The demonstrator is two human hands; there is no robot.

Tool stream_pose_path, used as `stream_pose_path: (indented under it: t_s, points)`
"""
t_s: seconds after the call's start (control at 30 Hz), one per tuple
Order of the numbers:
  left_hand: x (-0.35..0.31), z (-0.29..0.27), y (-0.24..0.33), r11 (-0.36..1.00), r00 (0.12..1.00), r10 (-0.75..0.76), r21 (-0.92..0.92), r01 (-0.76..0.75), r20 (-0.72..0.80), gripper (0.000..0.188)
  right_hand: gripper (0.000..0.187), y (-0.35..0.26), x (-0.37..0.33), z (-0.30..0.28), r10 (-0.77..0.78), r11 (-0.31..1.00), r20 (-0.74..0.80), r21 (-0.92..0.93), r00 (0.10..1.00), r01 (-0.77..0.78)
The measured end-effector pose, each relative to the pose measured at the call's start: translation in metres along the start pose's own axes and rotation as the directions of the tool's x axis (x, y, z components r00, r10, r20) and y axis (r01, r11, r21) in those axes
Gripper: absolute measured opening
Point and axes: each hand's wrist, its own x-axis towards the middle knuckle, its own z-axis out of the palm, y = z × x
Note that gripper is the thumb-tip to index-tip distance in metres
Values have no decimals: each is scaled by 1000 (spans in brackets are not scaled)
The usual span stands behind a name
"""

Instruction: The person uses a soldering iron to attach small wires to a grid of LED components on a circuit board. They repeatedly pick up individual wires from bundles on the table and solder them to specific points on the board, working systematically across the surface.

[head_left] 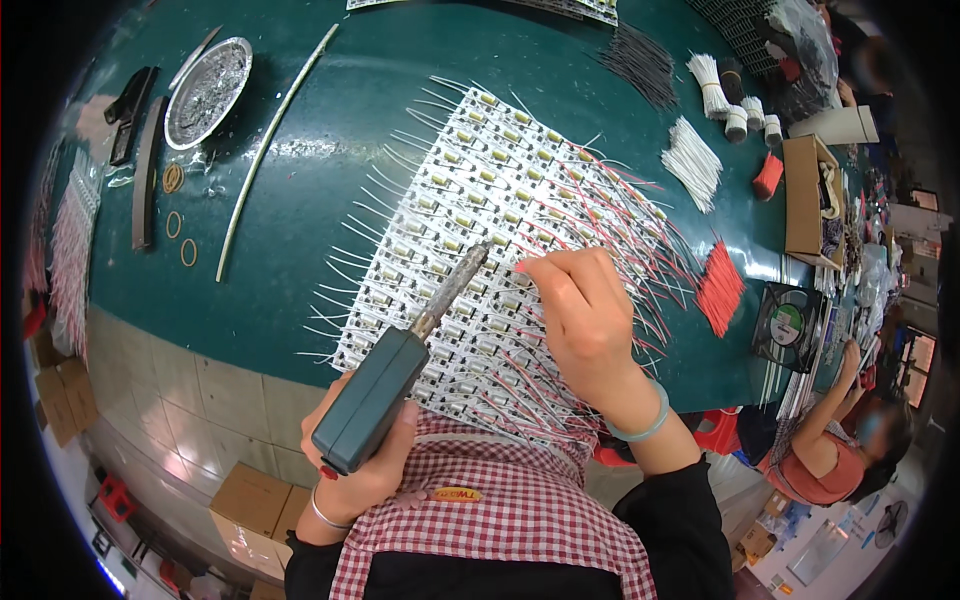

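Observation:
My left hand (365, 485) is closed round the dark green handle of a soldering gun (375, 395). Its grey, worn tip rests over the middle of a panel of small white circuit boards (435, 215). Just right of the tip, my right hand (590, 320) pinches with thumb and forefinger what looks like a thin wire, mostly hidden by the fingers. White wires (350, 260) stick out from the panel's left edge. Many red wires (625, 215) trail off its right side, some beneath my right hand. The panel's near edge meets my checked apron (480, 510).
On the green table (300, 200) lie a metal bowl (208, 95), rubber bands (173, 178), and a long pale rod (270, 145). Bundles of white wires (692, 163) and red wires (720, 288) flank a cardboard box (808, 200) and a fan (787, 325). Another person (830, 450) sits at the right.

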Motion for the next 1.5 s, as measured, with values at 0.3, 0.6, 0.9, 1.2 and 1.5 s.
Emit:
stream_pose_path:
  t_s: [0.3, 0.6, 0.9, 1.2, 1.5]
  points:
    - [-2, 1, -5, 999, 999, 44, 1, -44, 15, 25, 28, -2, 0, 2, -57, 998, 19, -40, 998, 58]
    - [-4, 0, -5, 1000, 999, 19, -7, -18, 48, 25, 27, -6, -4, 4, -34, 999, 45, 1, 998, 34]
    - [-2, 0, -1, 1000, 997, 26, 9, -27, 71, 23, 30, -7, -7, 8, -11, 1000, 36, -14, 999, 12]
    - [3, 3, -2, 992, 992, 118, 36, -119, 44, 21, 31, -10, -8, 7, 5, 999, 54, -45, 999, -3]
    - [6, 6, 1, 989, 991, 131, 69, -133, 41, 19, 28, -11, -8, 8, 1, 996, 63, -86, 998, 4]
